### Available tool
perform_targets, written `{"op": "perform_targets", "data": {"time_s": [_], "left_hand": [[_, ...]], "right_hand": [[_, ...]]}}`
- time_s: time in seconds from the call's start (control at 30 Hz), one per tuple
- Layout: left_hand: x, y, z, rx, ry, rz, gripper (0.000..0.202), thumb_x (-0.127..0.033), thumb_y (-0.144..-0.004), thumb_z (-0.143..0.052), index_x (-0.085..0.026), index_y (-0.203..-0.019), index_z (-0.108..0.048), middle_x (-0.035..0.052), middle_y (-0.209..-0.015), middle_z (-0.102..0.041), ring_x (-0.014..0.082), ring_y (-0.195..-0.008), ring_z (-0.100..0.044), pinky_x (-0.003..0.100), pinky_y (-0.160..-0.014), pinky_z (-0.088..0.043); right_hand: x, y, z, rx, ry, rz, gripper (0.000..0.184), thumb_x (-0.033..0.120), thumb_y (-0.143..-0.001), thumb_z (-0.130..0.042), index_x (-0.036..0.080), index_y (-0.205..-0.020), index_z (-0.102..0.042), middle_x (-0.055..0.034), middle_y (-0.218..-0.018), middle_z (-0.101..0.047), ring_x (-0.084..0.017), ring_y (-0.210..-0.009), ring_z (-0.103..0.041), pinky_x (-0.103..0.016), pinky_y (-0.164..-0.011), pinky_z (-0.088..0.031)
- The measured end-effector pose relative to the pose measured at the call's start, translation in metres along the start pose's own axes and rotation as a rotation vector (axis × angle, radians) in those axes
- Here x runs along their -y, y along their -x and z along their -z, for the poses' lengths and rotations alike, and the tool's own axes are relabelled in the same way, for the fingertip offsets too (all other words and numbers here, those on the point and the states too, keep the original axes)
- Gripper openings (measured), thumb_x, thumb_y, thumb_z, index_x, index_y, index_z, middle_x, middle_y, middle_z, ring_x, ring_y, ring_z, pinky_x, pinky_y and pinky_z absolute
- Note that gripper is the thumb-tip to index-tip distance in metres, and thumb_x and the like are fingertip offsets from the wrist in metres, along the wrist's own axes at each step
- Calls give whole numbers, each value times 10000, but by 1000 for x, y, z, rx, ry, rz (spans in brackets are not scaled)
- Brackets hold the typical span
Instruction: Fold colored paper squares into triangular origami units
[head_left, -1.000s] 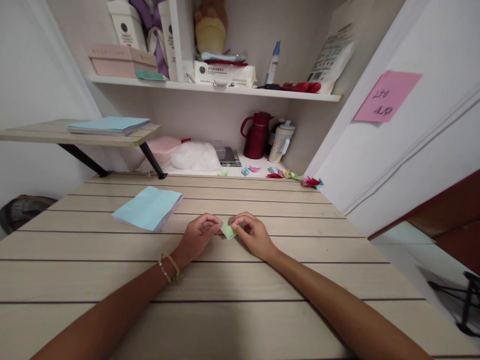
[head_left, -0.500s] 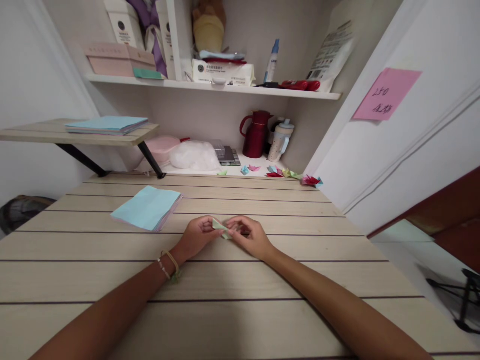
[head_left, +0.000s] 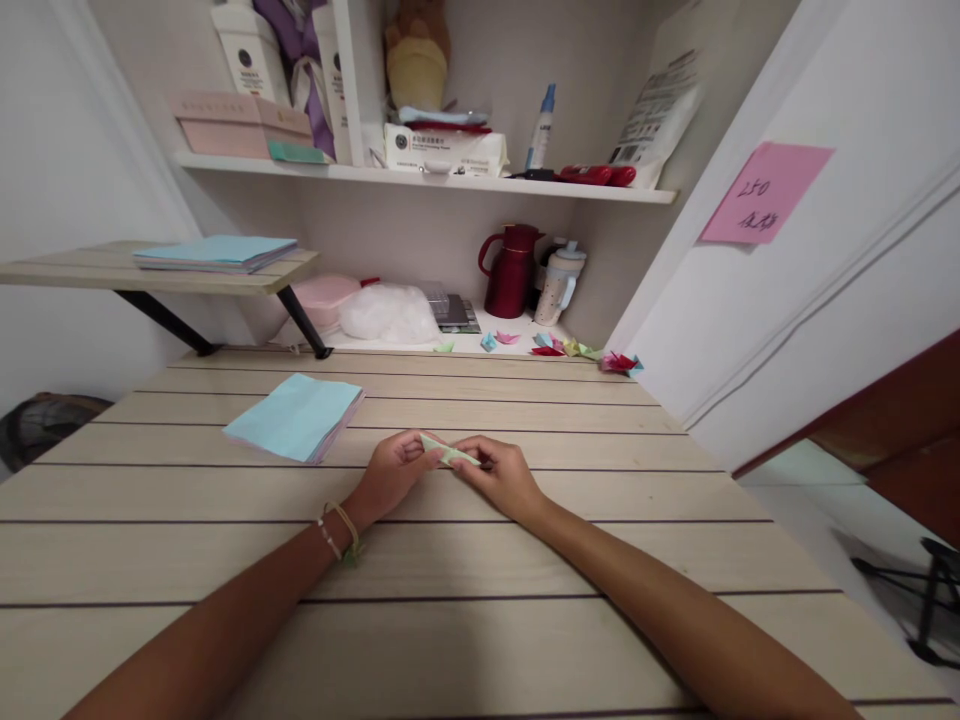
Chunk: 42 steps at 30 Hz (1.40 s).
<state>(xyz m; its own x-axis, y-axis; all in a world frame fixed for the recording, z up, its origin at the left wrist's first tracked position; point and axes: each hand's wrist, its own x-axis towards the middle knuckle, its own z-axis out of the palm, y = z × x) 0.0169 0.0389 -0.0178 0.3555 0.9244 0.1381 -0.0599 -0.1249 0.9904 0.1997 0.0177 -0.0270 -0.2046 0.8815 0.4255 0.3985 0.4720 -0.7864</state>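
Observation:
A small folded piece of pale green paper point(head_left: 448, 452) is held between both hands just above the wooden slatted table point(head_left: 480, 560). My left hand point(head_left: 394, 472) pinches its left end with curled fingers; a beaded bracelet sits on that wrist. My right hand point(head_left: 501, 474) pinches its right end, fingers closed. The paper looks narrow and pointed, seen nearly edge-on.
A stack of light blue paper sheets point(head_left: 296, 416) lies left of the hands. Several small folded paper shapes point(head_left: 570, 348) lie along the table's far edge. A red jug point(head_left: 513, 269), a cup point(head_left: 561, 282) and a plastic bag point(head_left: 388, 312) stand behind. A white door point(head_left: 810, 250) with a pink note point(head_left: 765, 193) is on the right.
The green paper was a flat square-like piece on the table; both hands have folded and turned it into a narrow strip held between the fingertips.

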Motion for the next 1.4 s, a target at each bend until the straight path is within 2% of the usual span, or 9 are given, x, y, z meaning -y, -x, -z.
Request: {"op": "perform_targets", "data": {"time_s": [0.13, 0.37, 0.57, 0.63, 0.7, 0.8, 0.93, 1.13, 1.4], "left_hand": [[0, -2, 4, -85, 96, 13, 345, -300, -707, -655, -130, -983, -539, 91, -930, -673, 188, -849, -642, 318, -755, -526], [-4, 2, 8, -2, 17, -47, 596, -233, -690, -666, -162, -1207, -378, 145, -1109, -607, 203, -940, -620, 353, -820, -489], [-34, 8, 40, -237, -1015, -328, 406, -296, -783, -540, -191, -1173, -505, 132, -1273, -499, 285, -1235, -383, 441, -1035, -276], [-40, 8, 54, -377, -1346, -256, 418, -267, -799, -496, -127, -1193, -492, 192, -1300, -453, 341, -1265, -317, 500, -1019, -253], [-41, 9, 64, -459, -1571, 5, 369, -239, -797, -471, -38, -1097, -543, 288, -1191, -505, 413, -1173, -406, 552, -894, -350], [-42, 9, 71, -306, -1684, 279, 279, -122, -797, -384, -41, -939, -611, 268, -935, -623, 363, -924, -592, 445, -703, -464], [-47, 9, 74, -242, -1766, 288, 298, -96, -788, -352, -77, -899, -628, 227, -838, -647, 333, -821, -626, 397, -641, -463], [-49, 7, 81, -267, -1786, 304, 374, -315, -848, -343, -79, -905, -629, 221, -845, -652, 331, -816, -624, 374, -635, -456], [-50, 5, 85, -309, -1797, 270, 309, -172, -793, -359, -106, -856, -653, 196, -821, -666, 321, -771, -628, 346, -586, -431]], "right_hand": [[-1, 0, 3, -32, -44, 36, 298, 342, -763, -605, 201, -1024, -593, -26, -749, -656, -135, -607, -571, -233, -558, -467], [-5, 0, 9, -82, 54, 132, 147, 319, -794, -572, 211, -838, -660, -45, -780, -680, -161, -666, -605, -267, -609, -493], [-11, -2, 19, -112, 121, 133, 129, 320, -779, -594, 221, -816, -670, -41, -753, -675, -155, -620, -581, -269, -579, -476], [-13, -3, 20, -131, 118, 108, 132, 321, -770, -604, 213, -811, -669, -43, -760, -676, -154, -623, -584, -273, -585, -479], [-15, -4, 21, -139, 113, 94, 136, 320, -766, -607, 208, -815, -667, -45, -772, -677, -155, -627, -586, -274, -586, -480], [-16, -5, 21, -141, 114, 84, 133, 314, -766, -605, 209, -821, -666, -41, -777, -678, -152, -625, -585, -271, -586, -478], [-17, -6, 22, -135, 121, 64, 129, 304, -765, -606, 207, -824, -667, -34, -763, -677, -147, -625, -587, -259, -582, -476], [-18, -5, 20, -77, 167, 91, 144, 319, -771, -598, 205, -827, -666, -28, -742, -672, -134, -608, -579, -240, -573, -462], [-18, -4, 18, 4, 181, 153, 124, 292, -785, -588, 213, -846, -662, -30, -778, -672, -129, -633, -583, -230, -592, -459]]}}
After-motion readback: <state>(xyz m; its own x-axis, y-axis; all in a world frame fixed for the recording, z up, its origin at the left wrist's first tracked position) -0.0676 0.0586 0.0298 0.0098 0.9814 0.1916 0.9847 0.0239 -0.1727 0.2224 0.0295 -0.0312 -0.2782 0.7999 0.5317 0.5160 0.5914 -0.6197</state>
